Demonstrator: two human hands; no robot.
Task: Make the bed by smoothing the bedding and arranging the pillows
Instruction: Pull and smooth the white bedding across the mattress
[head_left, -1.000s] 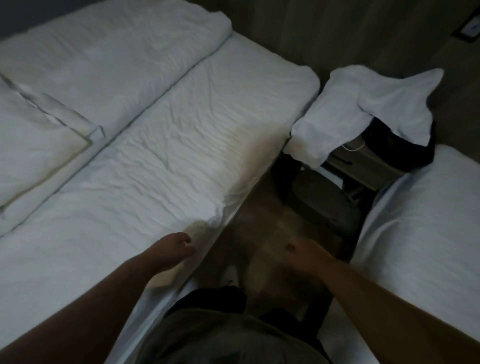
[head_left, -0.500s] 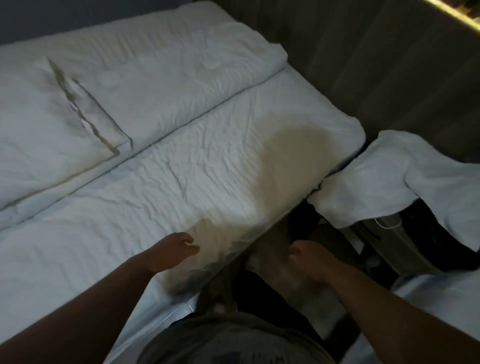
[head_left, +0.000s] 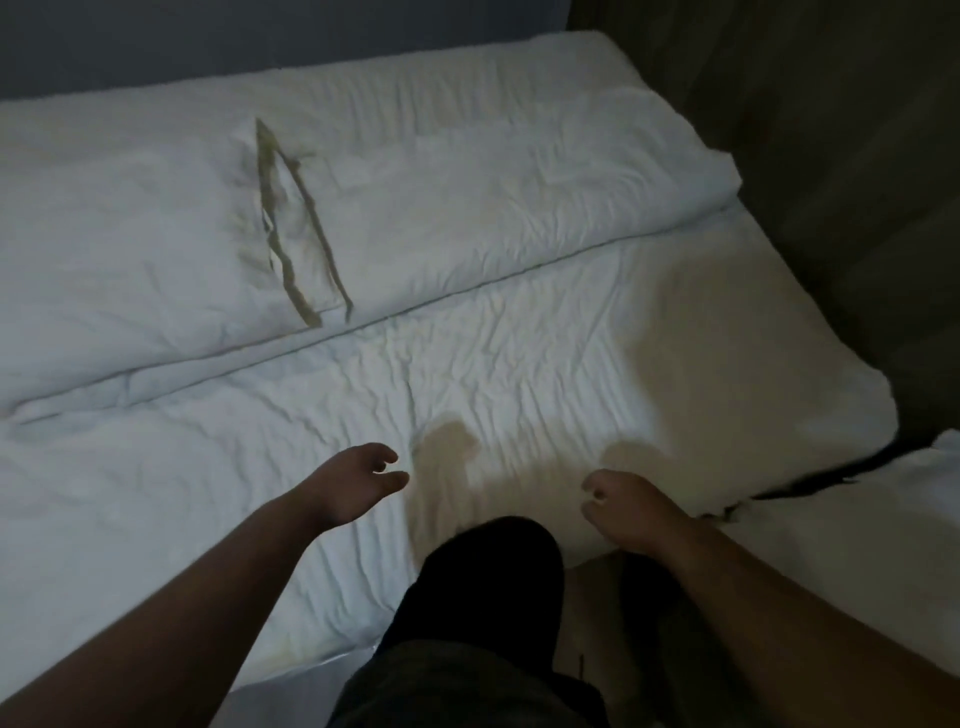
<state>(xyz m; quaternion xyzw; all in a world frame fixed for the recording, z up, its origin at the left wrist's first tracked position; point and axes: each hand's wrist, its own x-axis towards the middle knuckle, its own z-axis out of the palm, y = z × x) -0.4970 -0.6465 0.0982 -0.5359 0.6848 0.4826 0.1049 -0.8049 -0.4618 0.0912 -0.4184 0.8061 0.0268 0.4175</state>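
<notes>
Hovering over the wrinkled white sheet (head_left: 519, 358), the left hand (head_left: 353, 486) is holding nothing, its fingers loosely apart. The right hand (head_left: 631, 506) is hanging near the bed's near edge, fingers loosely curled and empty. A folded duvet (head_left: 493, 208) is lying along the far side, with a pillow (head_left: 130, 234) resting on its left part. A dark-trousered knee (head_left: 493, 571) is showing between the hands.

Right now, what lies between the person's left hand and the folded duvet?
Only wrinkled sheet separates the left hand from the folded duvet; nothing rests on it, per the head view.
</notes>
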